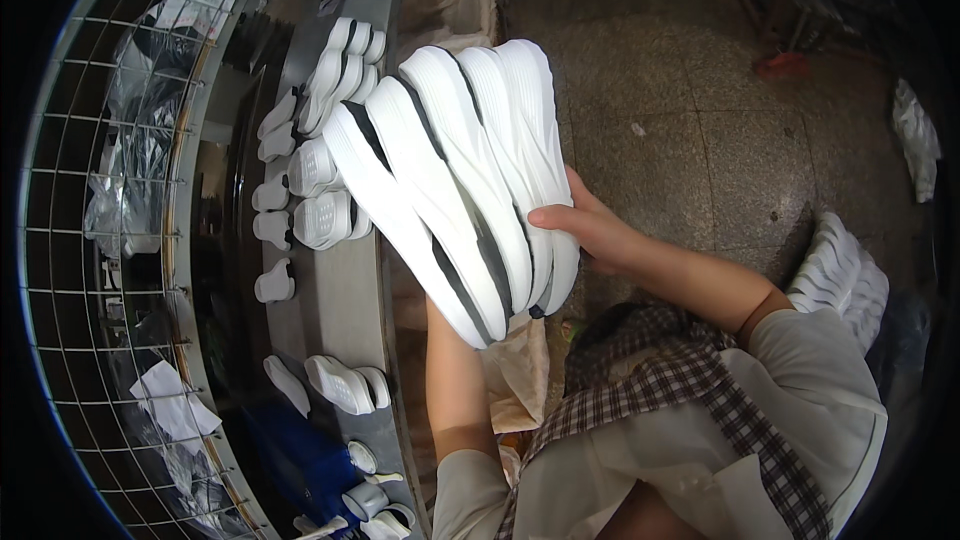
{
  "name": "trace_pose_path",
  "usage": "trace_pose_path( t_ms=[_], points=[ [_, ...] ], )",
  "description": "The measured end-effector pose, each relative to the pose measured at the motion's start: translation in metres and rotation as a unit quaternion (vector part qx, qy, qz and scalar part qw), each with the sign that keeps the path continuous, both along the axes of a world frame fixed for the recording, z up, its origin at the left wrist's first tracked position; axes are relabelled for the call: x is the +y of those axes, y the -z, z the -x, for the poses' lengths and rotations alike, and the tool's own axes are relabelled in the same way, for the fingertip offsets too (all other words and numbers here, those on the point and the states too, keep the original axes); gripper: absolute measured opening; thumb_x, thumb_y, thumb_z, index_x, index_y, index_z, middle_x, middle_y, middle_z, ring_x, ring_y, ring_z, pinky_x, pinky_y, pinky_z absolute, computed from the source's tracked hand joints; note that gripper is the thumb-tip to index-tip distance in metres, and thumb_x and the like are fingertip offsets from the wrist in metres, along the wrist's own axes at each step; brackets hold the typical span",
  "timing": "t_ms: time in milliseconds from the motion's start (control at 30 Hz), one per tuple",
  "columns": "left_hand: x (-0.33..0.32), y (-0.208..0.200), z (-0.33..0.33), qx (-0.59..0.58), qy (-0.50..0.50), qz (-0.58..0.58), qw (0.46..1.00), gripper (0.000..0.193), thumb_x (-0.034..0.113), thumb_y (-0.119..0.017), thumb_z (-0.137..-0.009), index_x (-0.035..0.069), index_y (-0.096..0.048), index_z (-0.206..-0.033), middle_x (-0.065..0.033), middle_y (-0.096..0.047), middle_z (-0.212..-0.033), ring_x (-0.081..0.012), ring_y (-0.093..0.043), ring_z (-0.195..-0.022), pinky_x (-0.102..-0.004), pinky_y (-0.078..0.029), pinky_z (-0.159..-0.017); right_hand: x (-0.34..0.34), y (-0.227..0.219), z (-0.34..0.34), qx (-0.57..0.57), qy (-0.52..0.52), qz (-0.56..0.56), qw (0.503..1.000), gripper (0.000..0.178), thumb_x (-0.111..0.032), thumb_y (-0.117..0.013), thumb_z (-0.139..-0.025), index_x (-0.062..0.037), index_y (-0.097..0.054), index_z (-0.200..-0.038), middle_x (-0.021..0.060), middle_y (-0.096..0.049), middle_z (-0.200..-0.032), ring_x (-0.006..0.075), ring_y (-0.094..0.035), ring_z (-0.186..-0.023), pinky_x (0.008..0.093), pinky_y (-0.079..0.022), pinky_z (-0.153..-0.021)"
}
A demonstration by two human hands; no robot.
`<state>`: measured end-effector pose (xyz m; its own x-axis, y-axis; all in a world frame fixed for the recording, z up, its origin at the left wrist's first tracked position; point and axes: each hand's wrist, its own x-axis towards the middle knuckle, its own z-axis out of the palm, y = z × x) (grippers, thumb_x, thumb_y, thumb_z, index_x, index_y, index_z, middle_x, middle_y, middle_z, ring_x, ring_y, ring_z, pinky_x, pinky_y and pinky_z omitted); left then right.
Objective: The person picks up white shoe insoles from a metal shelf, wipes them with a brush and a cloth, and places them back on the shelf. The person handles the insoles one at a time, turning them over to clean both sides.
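A row of several white shoe soles [448, 155] with dark inner edges is held up in front of me, pressed side by side and tilted. My right hand [592, 228] grips its right side, thumb laid over the outermost sole, the other fingers mostly hidden. My left forearm [455, 380] reaches up under the lower left end of the row. The soles hide my left hand, so its fingers cannot be seen.
To the left runs a metal bench [345, 315] bearing more white soles [325, 218] in groups. Beyond it stands a wire grid [110, 290] with plastic bags. A cloth-lined bin [450, 10] is past the bench. White soles [840, 275] are stacked at right; a cup [365, 500] sits lower left.
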<state>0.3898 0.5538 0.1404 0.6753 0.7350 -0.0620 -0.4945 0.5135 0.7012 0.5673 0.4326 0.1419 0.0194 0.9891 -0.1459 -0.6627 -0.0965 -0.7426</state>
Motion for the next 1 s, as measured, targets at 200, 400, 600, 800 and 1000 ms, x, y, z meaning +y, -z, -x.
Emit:
trace_pose_path(
  t_ms=[200, 400, 600, 800, 1000],
  points=[
    [-0.011, 0.008, 0.016, 0.012, -0.013, 0.004, 1.0, 0.041, 0.024, -0.054, -0.094, -0.002, -0.05, -0.125, -0.0132, -0.061, -0.115, -0.0229, -0.06, -0.102, -0.0339, -0.051, -0.086, 0.02, -0.003, -0.009, -0.029, -0.046, -0.046, 0.997, 0.1, -0.039, -0.071, -0.079, 0.0015, -0.008, -0.145, 0.0246, -0.029, -0.142, 0.034, -0.031, -0.133, 0.0452, -0.03, -0.108],
    [-0.024, 0.012, 0.032, 0.021, -0.022, 0.015, 0.999, 0.041, 0.024, -0.054, -0.094, -0.002, -0.051, -0.125, -0.0129, -0.061, -0.114, -0.0225, -0.06, -0.101, -0.0333, -0.051, -0.086, 0.031, 0.007, 0.001, -0.085, -0.053, -0.072, 0.992, 0.099, -0.041, -0.069, -0.081, 0.0021, -0.009, -0.146, 0.0233, -0.025, -0.145, 0.0322, -0.028, -0.134, 0.0439, -0.027, -0.109],
    [-0.023, 0.012, 0.043, 0.024, -0.026, 0.018, 0.999, 0.04, 0.024, -0.054, -0.094, -0.001, -0.051, -0.124, -0.0125, -0.061, -0.114, -0.0222, -0.061, -0.101, -0.0328, -0.051, -0.086, 0.032, 0.002, 0.01, -0.131, -0.072, -0.124, 0.981, 0.097, -0.038, -0.068, -0.082, -0.0007, -0.007, -0.147, 0.022, -0.02, -0.148, 0.0321, -0.023, -0.137, 0.0432, -0.024, -0.111],
    [-0.019, 0.007, 0.05, 0.021, -0.032, 0.014, 0.999, 0.039, 0.023, -0.054, -0.094, -0.001, -0.051, -0.124, -0.0122, -0.061, -0.113, -0.0218, -0.061, -0.1, -0.0322, -0.051, -0.085, 0.027, 0.003, 0.017, -0.147, -0.092, -0.113, 0.978, 0.103, -0.039, -0.07, -0.081, -0.0032, -0.001, -0.149, 0.021, -0.018, -0.15, 0.0321, -0.02, -0.138, 0.0439, -0.021, -0.112],
    [-0.021, 0.005, 0.054, 0.029, -0.04, 0.006, 0.999, 0.038, 0.023, -0.054, -0.094, -0.001, -0.052, -0.123, -0.0118, -0.061, -0.112, -0.0214, -0.061, -0.099, -0.0317, -0.051, -0.085, 0.023, 0.006, 0.016, -0.112, -0.124, -0.129, 0.977, 0.1, -0.038, -0.068, -0.083, -0.0039, 0.0, -0.148, 0.0211, -0.019, -0.149, 0.0317, -0.022, -0.138, 0.0439, -0.023, -0.111]
  ],
)
